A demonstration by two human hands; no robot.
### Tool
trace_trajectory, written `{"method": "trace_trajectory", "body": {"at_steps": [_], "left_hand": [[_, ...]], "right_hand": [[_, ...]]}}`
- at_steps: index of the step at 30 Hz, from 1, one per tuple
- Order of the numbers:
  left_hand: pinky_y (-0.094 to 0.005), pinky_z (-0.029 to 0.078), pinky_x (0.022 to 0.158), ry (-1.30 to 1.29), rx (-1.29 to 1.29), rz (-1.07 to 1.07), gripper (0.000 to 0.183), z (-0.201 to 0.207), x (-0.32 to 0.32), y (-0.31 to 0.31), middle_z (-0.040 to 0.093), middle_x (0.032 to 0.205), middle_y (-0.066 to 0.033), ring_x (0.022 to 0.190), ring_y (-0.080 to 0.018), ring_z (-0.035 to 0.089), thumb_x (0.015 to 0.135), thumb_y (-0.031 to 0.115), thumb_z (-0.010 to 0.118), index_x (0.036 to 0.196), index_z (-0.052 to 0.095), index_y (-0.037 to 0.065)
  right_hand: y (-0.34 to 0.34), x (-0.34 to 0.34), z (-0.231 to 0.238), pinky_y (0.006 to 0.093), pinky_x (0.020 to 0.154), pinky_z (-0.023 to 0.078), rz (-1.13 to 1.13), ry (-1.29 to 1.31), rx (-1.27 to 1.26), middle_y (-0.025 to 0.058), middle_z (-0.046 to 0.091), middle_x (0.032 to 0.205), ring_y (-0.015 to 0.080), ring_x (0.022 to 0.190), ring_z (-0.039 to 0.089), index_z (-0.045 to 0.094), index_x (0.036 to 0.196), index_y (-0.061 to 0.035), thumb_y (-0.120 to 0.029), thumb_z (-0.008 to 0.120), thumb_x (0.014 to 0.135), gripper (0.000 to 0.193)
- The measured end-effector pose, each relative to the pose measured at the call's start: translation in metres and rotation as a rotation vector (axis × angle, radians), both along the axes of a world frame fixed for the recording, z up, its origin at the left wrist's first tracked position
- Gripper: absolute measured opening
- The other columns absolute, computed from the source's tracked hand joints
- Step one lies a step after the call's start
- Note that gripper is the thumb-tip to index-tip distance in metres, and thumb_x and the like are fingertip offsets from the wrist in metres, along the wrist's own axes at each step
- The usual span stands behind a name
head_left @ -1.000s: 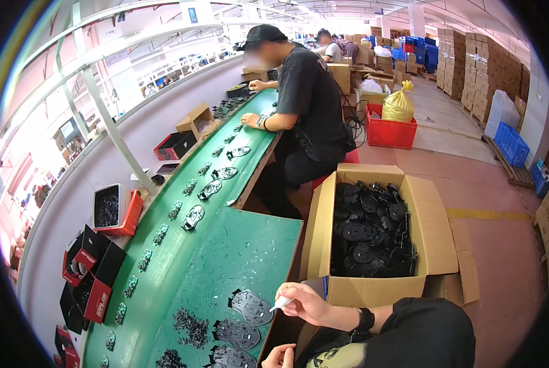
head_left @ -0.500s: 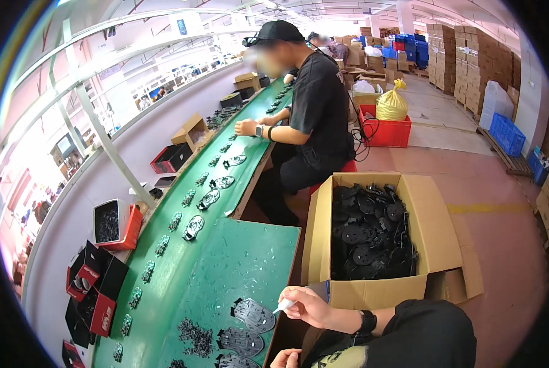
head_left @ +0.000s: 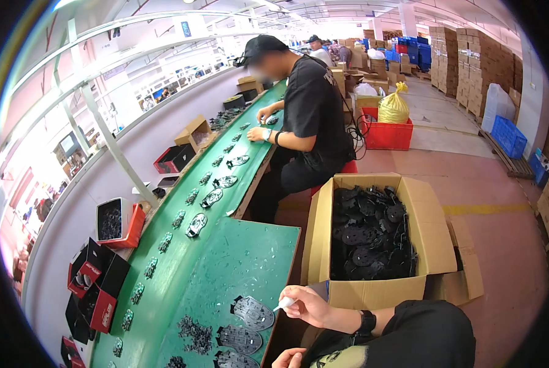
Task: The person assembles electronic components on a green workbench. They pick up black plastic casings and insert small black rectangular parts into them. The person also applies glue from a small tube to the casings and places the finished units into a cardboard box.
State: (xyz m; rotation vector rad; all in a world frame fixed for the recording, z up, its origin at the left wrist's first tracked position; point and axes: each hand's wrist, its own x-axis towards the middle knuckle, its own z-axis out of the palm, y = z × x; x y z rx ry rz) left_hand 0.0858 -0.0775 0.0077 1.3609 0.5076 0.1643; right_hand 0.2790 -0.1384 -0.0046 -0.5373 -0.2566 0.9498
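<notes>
My right hand (head_left: 308, 306), with a dark band at its wrist, pinches a small white dropper bottle (head_left: 286, 302). The bottle's thin tip points left, at the edge of a black oval plastic shell (head_left: 253, 313). Another such shell (head_left: 239, 338) lies nearer to me, and a third (head_left: 234, 360) is partly cut off by the lower edge. Low in the picture my left hand (head_left: 288, 357) shows only a few curled fingers beside the table edge. What they hold, if anything, is hidden. Left of the shells is a pile of small black parts (head_left: 194, 335).
A green belt (head_left: 182, 270) carries small circuit assemblies (head_left: 164, 242) and shells (head_left: 196, 225). A co-worker (head_left: 311, 104) in black sits farther along it. To my right stands an open carton (head_left: 434, 227) of black shells. Red and black boxes (head_left: 96, 282) line the left side.
The co-worker has leaned left and shifted both hands over the belt. The view has moved slightly. My right hand keeps the dropper bottle at the same shell.
</notes>
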Motion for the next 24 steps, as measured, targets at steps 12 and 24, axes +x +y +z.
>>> {"method": "trace_trajectory", "body": {"at_steps": [12,24], "left_hand": [[-0.0335,0.051,0.064,-0.975,0.382,-0.639,0.017,0.124,0.002,0.039,0.064,0.087,-0.0201,0.072,-0.0311,0.063,0.078,0.004,0.061,0.089,0.064,-0.008],[-0.033,0.047,0.061,-1.04,-0.156,-1.201,0.016,0.132,0.044,-0.021,0.062,0.086,-0.0154,0.07,-0.026,0.059,0.08,0.012,0.065,0.089,0.063,0.0]], "right_hand": [[-0.002,0.002,-0.004,0.0255,0.052,0.034,-0.041,0.089,0.004,-0.0012,0.04,0.06,0.0105,0.055,0.042,0.058,0.085,-0.0028,-0.023,0.054,0.091,0.022],[-0.011,0.001,-0.004,0.0234,0.053,0.031,0.017,0.101,0.012,-0.0031,0.038,0.058,0.009,0.055,0.039,0.061,0.085,-0.0069,-0.027,0.053,0.092,0.023]]}}
